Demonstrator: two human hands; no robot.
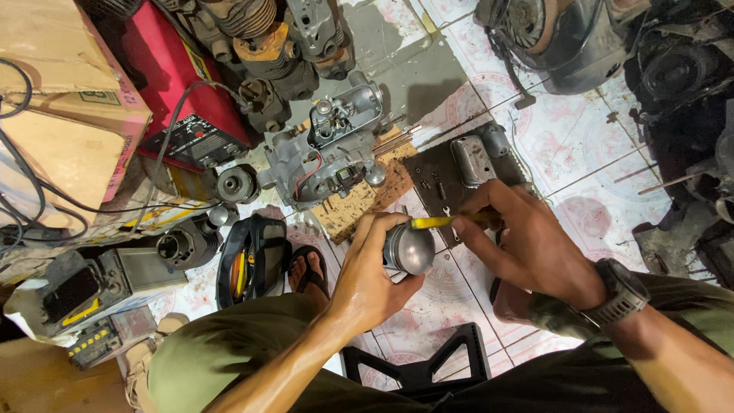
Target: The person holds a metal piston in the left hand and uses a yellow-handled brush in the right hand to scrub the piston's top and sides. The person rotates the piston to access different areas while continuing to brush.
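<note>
— So, nearest the camera, what is there?

— Olive-green trousers along the bottom of the frame, and a black stool [417,367] between the knees. A sandalled foot [307,269] rests on the tiled floor [566,145] left of centre.

— And the hands?

— The left hand [367,279] comes up from bottom centre, its fingers [382,229] wrapped round a rounded grey metal piston [409,248] at the middle of the frame. The right hand [527,248], with a dark wristwatch [623,294], pinches a yellow-handled tool [443,222]; its tip lies across the top of the piston. Both sets of fingers are closed on what they hold.

— Any containers?

— Just left of the foot is an open black pouch [256,256] with something orange and yellow inside; I cannot tell what. At lower left lies a grey boxy case [115,268]. Above the right hand is a dark flat tray [436,172] holding a silvery oblong cover [472,159] and a few small screws and a little spanner.

— Farther off?

— A grey engine casing [329,153] sits on a piece of board, centre of the frame, with a red wire in its open cavity. A finned cylinder [187,243] lies to its lower left. Upper left holds a cardboard box [65,99] and a red machine [183,84] with a black cable. More finned engine parts [260,38] crowd the top, and dark machinery [680,84] fills the upper right.
</note>
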